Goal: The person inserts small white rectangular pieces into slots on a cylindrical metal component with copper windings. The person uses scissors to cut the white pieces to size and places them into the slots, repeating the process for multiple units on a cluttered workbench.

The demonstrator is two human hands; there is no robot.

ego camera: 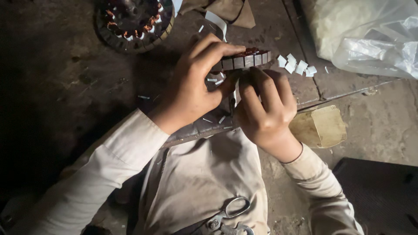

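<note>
My left hand (196, 85) grips the near side of a round motor stator (246, 58) with copper windings and a grey laminated rim, held on edge over a dark work board (278, 35). My right hand (263, 106) is curled just below the stator, its fingers pinching a thin pale strip (235, 96) against the rim. Most of the stator is hidden behind both hands.
A second wound stator (133, 21) lies at the top left. Small white paper pieces (296, 65) are heaped right of the held stator. A clear plastic bag (370, 35) fills the top right. Scissors (228, 215) rest on my lap; a tan folded card (320, 127) lies beside my right wrist.
</note>
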